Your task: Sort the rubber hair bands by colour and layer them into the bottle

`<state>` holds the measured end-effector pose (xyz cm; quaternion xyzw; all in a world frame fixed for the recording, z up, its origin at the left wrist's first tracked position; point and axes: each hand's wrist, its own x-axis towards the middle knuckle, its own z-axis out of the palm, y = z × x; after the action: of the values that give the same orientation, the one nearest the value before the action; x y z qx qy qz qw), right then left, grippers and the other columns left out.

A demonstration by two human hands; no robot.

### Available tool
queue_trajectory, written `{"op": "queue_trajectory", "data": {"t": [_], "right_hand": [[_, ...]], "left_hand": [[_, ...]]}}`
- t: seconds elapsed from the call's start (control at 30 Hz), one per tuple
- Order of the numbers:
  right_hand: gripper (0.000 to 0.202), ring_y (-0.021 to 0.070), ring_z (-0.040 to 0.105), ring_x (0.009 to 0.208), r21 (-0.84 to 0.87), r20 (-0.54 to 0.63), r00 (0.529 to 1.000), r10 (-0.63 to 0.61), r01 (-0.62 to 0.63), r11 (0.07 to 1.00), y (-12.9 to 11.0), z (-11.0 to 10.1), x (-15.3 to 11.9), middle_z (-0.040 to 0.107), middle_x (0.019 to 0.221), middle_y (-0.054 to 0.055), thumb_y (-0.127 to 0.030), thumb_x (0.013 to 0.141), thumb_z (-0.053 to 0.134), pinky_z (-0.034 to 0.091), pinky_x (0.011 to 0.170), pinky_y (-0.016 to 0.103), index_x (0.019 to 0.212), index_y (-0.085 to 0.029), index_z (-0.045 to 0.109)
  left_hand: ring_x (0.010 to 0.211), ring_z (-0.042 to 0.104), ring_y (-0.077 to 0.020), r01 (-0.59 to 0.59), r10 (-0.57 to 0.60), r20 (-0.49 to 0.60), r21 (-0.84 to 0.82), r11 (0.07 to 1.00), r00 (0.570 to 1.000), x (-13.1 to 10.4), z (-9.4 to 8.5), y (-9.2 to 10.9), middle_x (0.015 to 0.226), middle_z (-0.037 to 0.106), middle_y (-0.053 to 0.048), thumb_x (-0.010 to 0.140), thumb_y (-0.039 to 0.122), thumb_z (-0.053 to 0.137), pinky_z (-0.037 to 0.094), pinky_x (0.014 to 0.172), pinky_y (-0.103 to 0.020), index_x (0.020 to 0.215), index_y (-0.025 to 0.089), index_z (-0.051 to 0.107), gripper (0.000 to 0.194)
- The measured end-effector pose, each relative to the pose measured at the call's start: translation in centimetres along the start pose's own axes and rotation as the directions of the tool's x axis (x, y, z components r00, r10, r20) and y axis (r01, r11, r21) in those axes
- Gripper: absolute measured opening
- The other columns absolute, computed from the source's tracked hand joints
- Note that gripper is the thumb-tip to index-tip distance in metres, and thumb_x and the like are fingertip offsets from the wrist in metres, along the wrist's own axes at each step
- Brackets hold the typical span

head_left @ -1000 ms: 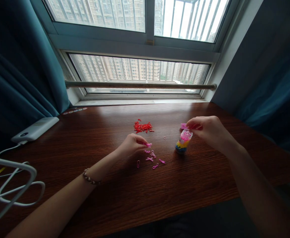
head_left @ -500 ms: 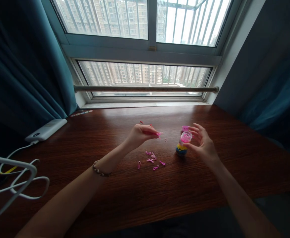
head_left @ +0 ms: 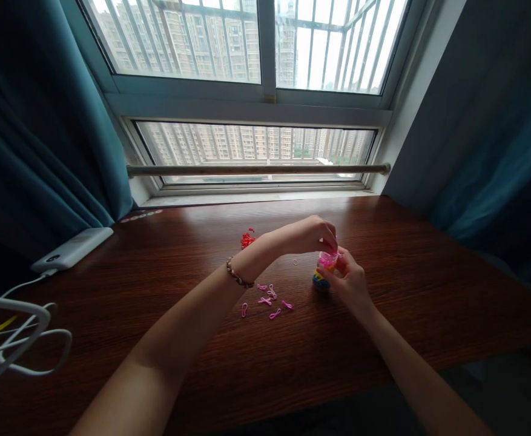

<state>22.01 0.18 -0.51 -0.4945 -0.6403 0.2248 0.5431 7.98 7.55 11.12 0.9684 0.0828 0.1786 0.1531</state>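
A small clear jar [head_left: 322, 281] stands on the table, with blue, yellow and pink layers of little bands in it. Round its right side, the fingers of my right hand [head_left: 350, 278] are closed. From above, my left hand [head_left: 317, 235] reaches over the jar's mouth, fingertips pinched together on pink rubber bands and partly hiding the opening. Several pink rubber bands [head_left: 272, 293], some twisted, lie loose in front of my left wrist. Past my left forearm is a pile of small red bands [head_left: 247, 240], partly covered by the arm. One pale band [head_left: 295, 262] lies left of the jar.
A white power bank [head_left: 72, 249] with a white cable [head_left: 29, 327] lies on the left of the brown wooden table [head_left: 229, 375]. A colourful strip [head_left: 141, 215] sits by the blue curtain [head_left: 92, 157]. Behind the table is a window with a metal rail [head_left: 256, 170].
My left hand has moved right with the pink rubber bands, to the jar's mouth. My right hand has closed round the jar. More of the red pile shows.
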Motion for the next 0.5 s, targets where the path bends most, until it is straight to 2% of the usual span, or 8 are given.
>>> {"op": "queue_trajectory", "data": {"t": [0.1, 0.2, 0.3, 0.4, 0.5], "right_hand": [[0.041, 0.0195, 0.062, 0.082, 0.006, 0.009, 1.0, 0.007, -0.007, 1.0, -0.1, 0.0, 0.0, 0.064, 0.091, 0.005, -0.037, 0.07, 0.063, 0.05, 0.074, 0.033, 0.106, -0.02, 0.051], [0.04, 0.0194, 0.062, 0.08, 0.003, 0.0, 1.0, 0.021, -0.021, 1.0, -0.2, 0.0, 0.0, 0.064, 0.09, 0.005, -0.037, 0.068, 0.064, 0.05, 0.074, 0.033, 0.102, -0.02, 0.051], [0.04, 0.0198, 0.062, 0.08, 0.023, 0.005, 0.999, 0.036, -0.036, 0.999, -0.4, -0.1, 0.0, 0.064, 0.089, 0.005, -0.036, 0.068, 0.065, 0.05, 0.074, 0.033, 0.101, -0.019, 0.051], [0.039, 0.0197, 0.061, 0.082, 0.048, 0.028, 0.999, 0.036, -0.038, 0.998, -0.5, -0.1, 0.0, 0.063, 0.09, 0.005, -0.036, 0.069, 0.064, 0.049, 0.075, 0.033, 0.101, -0.019, 0.051], [0.04, 0.02, 0.061, 0.085, 0.067, 0.034, 0.999, 0.032, -0.035, 0.997, -0.6, -0.2, -0.1, 0.063, 0.094, 0.006, -0.036, 0.07, 0.063, 0.049, 0.077, 0.033, 0.104, -0.02, 0.051]], "left_hand": [[0.063, 0.057, -0.0099, 0.011, -0.024, 0.082, 0.157, 0.988, 0.996, 0.8, -0.2, 0.6, 0.072, 0.065, -0.004, 0.076, 0.013, 0.057, 0.04, 0.063, -0.02, 0.075, 0.015, 0.07, 0.013], [0.059, 0.053, -0.0112, 0.041, -0.069, 0.075, 0.319, 0.947, 0.995, 1.2, -0.1, 1.1, 0.062, 0.063, -0.003, 0.074, 0.016, 0.059, 0.036, 0.059, -0.023, 0.075, 0.015, 0.069, 0.01], [0.062, 0.052, -0.0122, 0.058, -0.082, 0.051, 0.364, 0.929, 0.995, 1.2, 0.0, 1.2, 0.061, 0.061, -0.003, 0.074, 0.019, 0.06, 0.035, 0.061, -0.024, 0.069, 0.016, 0.068, 0.01], [0.081, 0.051, -0.0161, 0.077, -0.081, -0.002, 0.339, 0.938, 0.997, 0.8, 0.1, 1.0, 0.076, 0.063, -0.004, 0.073, 0.024, 0.063, 0.035, 0.072, -0.027, 0.067, 0.019, 0.069, 0.01], [0.099, 0.044, -0.0211, 0.145, -0.141, -0.034, 0.286, 0.947, 0.989, 0.1, 0.4, 0.7, 0.097, 0.061, -0.004, 0.075, 0.028, 0.061, 0.031, 0.082, -0.033, 0.072, 0.022, 0.07, 0.011]]}}
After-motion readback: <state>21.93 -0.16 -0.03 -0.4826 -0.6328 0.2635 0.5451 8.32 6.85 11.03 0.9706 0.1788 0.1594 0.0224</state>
